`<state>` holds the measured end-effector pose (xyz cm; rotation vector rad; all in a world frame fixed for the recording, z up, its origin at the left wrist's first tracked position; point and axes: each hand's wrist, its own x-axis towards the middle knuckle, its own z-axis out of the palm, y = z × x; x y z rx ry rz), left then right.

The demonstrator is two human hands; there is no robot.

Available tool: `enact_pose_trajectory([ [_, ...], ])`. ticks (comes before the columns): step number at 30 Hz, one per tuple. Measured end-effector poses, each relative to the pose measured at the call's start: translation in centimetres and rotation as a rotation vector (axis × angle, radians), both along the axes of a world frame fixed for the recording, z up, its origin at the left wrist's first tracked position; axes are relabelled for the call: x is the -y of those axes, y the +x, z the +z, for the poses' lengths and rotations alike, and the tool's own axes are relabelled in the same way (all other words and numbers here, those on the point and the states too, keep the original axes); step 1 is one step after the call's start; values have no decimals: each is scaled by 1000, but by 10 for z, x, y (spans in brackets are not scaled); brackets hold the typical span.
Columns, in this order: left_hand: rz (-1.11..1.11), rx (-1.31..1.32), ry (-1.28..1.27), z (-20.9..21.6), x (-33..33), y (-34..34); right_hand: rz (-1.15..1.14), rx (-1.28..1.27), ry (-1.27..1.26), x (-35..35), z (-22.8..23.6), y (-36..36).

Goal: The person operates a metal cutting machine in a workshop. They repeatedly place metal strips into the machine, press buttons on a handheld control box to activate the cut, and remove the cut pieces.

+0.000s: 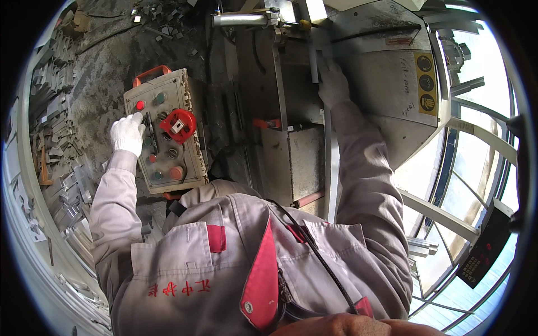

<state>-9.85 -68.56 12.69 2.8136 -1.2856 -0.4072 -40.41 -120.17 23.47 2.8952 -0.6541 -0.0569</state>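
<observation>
My left hand [126,135], in a white glove, rests at the left edge of a grey control box [178,147]. Its fingers stretch onto the panel just below a red button [140,105], and it holds nothing. Also on the panel are a dark green button [161,98] and a large red piece [179,126]. My right hand [334,85], gloved too, reaches forward beside a long, pale metal profile [331,185] at the machine. Its fingers are blurred and partly hidden, so I cannot tell whether they grip the profile.
A grey machine housing [386,73] with a yellow warning label [426,84] stands at the right. A silver cylinder [241,20] lies across the far side. Metal offcuts [59,112] pile up along the left. A black display panel [485,243] hangs at the lower right.
</observation>
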Motion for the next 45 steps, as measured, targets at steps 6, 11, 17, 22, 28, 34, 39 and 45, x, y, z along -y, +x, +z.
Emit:
enact_pose_trajectory([
  [6,527,-303,-185,-24,-29,-26,-74,15,32,-7,2,1],
  [11,485,-452,-103,-34,-82,-101,-240,49,17,-54,1,-37],
  [17,650,-789,-247,-55,-116,-160,-178,243,-65,-132,-22,-147],
  [22,994,-1050,-335,-74,-113,-156,-358,386,-81,-170,-36,-247],
  [28,1256,-1292,-364,-71,-108,-139,-851,399,47,-241,-39,-351],
  [34,1124,-1246,-290,-76,-107,-130,-978,418,141,-264,-44,-378],
  [39,1093,-1286,-321,-67,-101,-133,-1051,417,134,-269,-37,-370],
  [45,1065,-1294,-309,-55,-95,-135,-1074,426,102,-268,-36,-366],
])
